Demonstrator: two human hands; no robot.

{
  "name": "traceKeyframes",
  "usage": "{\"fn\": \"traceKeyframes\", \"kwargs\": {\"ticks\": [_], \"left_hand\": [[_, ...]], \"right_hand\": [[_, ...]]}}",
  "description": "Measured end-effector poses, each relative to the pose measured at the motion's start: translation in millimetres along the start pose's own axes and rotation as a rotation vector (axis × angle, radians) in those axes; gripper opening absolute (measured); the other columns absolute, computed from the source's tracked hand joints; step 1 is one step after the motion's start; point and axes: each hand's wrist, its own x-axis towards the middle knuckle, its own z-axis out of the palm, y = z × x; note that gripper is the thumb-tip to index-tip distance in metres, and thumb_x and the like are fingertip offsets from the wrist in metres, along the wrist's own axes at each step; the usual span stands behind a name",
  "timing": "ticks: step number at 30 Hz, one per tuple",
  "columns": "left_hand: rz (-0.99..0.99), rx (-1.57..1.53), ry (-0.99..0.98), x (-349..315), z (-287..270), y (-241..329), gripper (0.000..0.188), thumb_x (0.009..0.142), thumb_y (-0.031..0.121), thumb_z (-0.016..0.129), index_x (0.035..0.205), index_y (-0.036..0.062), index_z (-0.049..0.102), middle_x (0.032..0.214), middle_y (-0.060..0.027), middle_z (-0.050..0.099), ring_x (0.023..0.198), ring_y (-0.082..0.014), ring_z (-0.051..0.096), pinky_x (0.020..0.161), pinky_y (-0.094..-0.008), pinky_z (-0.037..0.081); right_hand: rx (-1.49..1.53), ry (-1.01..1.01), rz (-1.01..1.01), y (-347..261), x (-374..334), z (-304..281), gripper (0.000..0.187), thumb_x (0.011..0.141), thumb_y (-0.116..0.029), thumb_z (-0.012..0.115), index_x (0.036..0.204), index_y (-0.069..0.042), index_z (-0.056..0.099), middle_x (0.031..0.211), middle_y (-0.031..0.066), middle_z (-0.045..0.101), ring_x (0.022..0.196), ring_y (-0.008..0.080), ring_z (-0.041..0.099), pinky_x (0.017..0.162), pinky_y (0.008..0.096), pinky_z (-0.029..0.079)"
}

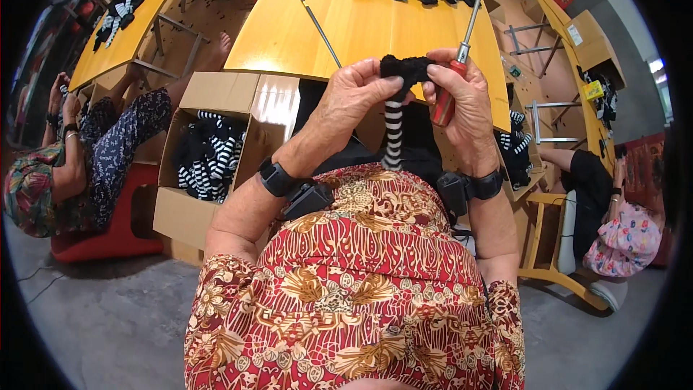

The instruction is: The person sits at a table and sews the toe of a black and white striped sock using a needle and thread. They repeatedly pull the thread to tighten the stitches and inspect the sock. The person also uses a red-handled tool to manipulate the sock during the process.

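While the left hand (354,94) pinches the black end (406,68) of a striped knit piece (393,117) at the table's (289,29) near edge, the right hand (468,92) clamps that end's other side plus a red-handled tool (443,107). Spreading seems in hand; next likely calls for 1 pinch held while the tool is freed.

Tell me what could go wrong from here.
The right hand holds the red-handled tool while also pinching the striped knit piece, so either might slip. The left hand, busy with the same piece, could knock the thin metal rod just beyond it.
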Motion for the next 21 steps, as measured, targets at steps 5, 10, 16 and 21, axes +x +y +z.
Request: {"fn": "traceKeyframes", "kwargs": {"ticks": [5, 10, 16, 21], "left_hand": [[-0.013, -0.023, 0.019, -1.4, -4.0, 2.6, 0.023, 0.092, 0.019, 0.06, 0.11, 0.0036, 0.062, 0.096, -0.0022, 0.068, 0.082, -0.0086, 0.064, 0.076, -0.0238, 0.051], [-0.051, -0.034, 0.054, -3.4, -4.0, 2.9, 0.023, 0.093, 0.021, 0.059, 0.109, 0.0036, 0.061, 0.095, -0.0029, 0.068, 0.08, -0.0095, 0.065, 0.073, -0.0231, 0.051], [-0.092, -0.152, 0.065, -0.8, -4.4, 0.7, 0.02, 0.094, 0.02, 0.058, 0.106, 0.0038, 0.062, 0.094, -0.0034, 0.068, 0.08, -0.0101, 0.066, 0.074, -0.0235, 0.052], [-0.039, -0.171, 0.152, 1.6, -4.6, -4.1, 0.018, 0.093, 0.018, 0.06, 0.103, 0.0035, 0.062, 0.091, -0.0017, 0.067, 0.075, -0.0083, 0.063, 0.071, -0.0218, 0.052]], "right_hand": [[0.036, -0.048, 0.035, 3.0, -1.5, -7.6, 0.019, 0.084, -0.004, 0.066, 0.102, 0.0, 0.059, 0.079, 0.0049, 0.061, 0.062, 0.0087, 0.058, 0.051, 0.0183, 0.046], [-0.013, -0.023, 0.03, 5.1, 0.6, -7.4, 0.017, 0.084, -0.003, 0.065, 0.099, 0.0, 0.06, 0.076, 0.0037, 0.06, 0.06, 0.0075, 0.055, 0.05, 0.018, 0.044], [-0.062, -0.003, -0.001, 4.8, 0.9, -11.0, 0.014, 0.084, -0.002, 0.065, 0.097, -0.001, 0.059, 0.074, 0.0016, 0.057, 0.058, 0.0067, 0.054, 0.049, 0.0176, 0.042], [-0.079, -0.051, 0.034, 7.1, -11.5, -13.4, 0.013, 0.084, -0.004, 0.065, 0.096, -0.001, 0.059, 0.074, 0.0013, 0.058, 0.058, 0.0064, 0.054, 0.049, 0.0176, 0.042]]}}
